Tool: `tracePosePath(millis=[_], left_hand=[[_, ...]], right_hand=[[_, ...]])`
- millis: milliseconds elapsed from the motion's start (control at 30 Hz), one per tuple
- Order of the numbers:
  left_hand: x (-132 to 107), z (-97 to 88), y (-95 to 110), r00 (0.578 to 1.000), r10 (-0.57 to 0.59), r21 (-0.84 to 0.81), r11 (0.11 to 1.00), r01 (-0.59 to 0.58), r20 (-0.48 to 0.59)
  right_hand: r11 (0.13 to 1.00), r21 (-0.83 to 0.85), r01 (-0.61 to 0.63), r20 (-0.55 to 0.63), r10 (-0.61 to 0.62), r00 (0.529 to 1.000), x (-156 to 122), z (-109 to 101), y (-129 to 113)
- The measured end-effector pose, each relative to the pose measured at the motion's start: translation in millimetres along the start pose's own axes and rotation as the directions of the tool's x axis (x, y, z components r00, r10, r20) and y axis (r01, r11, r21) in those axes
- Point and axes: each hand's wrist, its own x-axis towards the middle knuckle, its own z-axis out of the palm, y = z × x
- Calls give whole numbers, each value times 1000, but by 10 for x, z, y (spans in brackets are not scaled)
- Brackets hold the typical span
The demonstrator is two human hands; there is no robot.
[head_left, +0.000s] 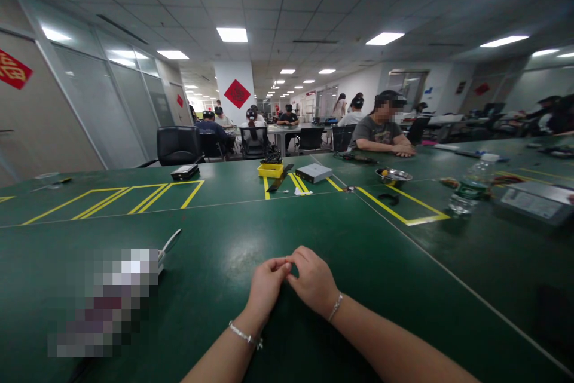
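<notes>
My left hand (268, 284) and my right hand (313, 278) meet at the fingertips above the green table (201, 287), near the middle of the view. The fingers of both are curled, with thumbs and fingertips pressed together. Whatever sits between them, if anything, is too small or too covered to make out. A silver bracelet (246, 336) circles the left wrist, and a thinner one (335, 306) the right. To the left of my hands lies a pixelated, elongated object (112, 305) with a pale loop at its far end.
Farther back are a yellow bin (270, 171) with dark items, a grey metal box (314, 172), a black box (185, 172) and a metal bowl (393, 175). On the right stand a water bottle (470, 189) and a silver unit (533, 201). A person (381, 126) sits across the table.
</notes>
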Motion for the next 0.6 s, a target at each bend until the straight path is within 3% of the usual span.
tracePosePath(millis=[100, 200, 333, 467, 600], left_hand=[[-4, 22, -16, 995, 73, 13, 997, -74, 66], [-13, 20, -50, 989, 134, 165, 976, -143, 65], [-4, -60, -89, 958, 284, 489, 830, -269, 45], [47, -147, -113, 955, 295, 630, 737, -244, 26], [74, -165, -138, 971, 236, 691, 699, -186, 22]], right_hand=[[1000, 1, -9, -2, 9, 1000, 24, -47, 66], [996, -54, -72, -39, 70, 997, 105, -165, 232], [917, -224, -330, -151, 302, 941, 191, -498, 757], [672, -383, -633, -249, 585, 772, 1, -926, 1529], [386, -421, -821, -296, 797, 527, -407, -1223, 2137]])
